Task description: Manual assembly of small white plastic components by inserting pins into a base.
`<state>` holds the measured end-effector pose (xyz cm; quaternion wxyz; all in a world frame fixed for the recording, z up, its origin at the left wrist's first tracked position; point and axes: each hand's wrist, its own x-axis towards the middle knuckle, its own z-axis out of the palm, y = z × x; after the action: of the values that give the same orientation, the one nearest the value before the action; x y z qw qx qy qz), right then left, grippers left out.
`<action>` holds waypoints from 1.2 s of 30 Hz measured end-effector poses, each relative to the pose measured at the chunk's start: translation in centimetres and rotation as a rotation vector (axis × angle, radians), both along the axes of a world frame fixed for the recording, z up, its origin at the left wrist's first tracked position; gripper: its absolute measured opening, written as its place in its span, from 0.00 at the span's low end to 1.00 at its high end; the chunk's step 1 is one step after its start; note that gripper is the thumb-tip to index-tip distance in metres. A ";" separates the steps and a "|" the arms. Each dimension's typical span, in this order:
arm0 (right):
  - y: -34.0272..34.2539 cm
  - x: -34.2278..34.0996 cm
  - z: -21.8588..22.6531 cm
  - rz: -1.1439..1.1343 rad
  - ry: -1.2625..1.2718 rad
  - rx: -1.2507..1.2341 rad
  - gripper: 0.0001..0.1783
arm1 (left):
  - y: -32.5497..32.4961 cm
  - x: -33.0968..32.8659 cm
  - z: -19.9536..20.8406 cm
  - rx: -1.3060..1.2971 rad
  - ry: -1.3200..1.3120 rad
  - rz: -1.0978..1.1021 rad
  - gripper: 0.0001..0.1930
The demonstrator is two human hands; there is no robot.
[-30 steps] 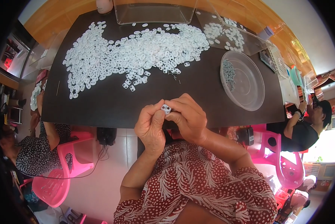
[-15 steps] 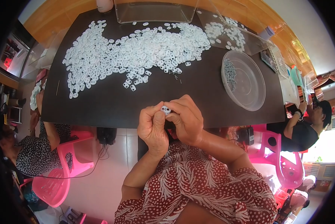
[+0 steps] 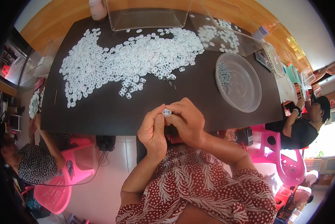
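Left hand and right hand meet over the near edge of the dark brown rectangular tabletop. Grip narrow on both sides: thumbs and fingertips pinch one small white plastic piece with dark holes between them. Piece is held up off the surface, holes facing the camera. Can't tell if anything sits in the holes; fingers cover part of it.

Beyond the hands: wide heap of small white oval two-hole plastic pieces, spread left to centre. A few loose thin grey metal screws lie at its near edge. Right of the heap: round clear plastic tub, with a cluster of small grey screws along its left side.

Far side: clear rectangular plastic bin, pale pink bottle just left of it. Far right: more white oval pieces around a clear plastic wall; can't tell inside or behind. Thin straight rod near the left edge. One co-worker sits at each side.
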<state>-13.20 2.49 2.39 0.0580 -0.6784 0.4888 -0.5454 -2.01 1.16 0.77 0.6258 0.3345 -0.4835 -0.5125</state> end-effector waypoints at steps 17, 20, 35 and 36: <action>-13.3 -22.3 10.2 -0.690 0.191 0.036 0.09 | -7.6 -1.6 -0.3 -0.592 -0.892 0.002 0.10; -14.7 -25.3 10.0 -0.826 0.578 -0.050 0.11 | -7.9 -1.2 0.1 -0.528 -0.832 0.003 0.11; -6.2 -7.1 -1.7 -0.123 0.392 0.301 0.05 | -9.4 0.7 0.2 -0.192 -0.763 -0.097 0.08; -6.2 -6.9 -1.8 -0.127 0.423 0.281 0.05 | -9.4 1.2 0.2 -0.200 -0.708 -0.053 0.08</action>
<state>-20.10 -3.75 0.57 0.0136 -0.7305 0.6027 -0.3208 -0.80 -8.20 1.00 0.4356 0.4158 -0.7263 -0.3313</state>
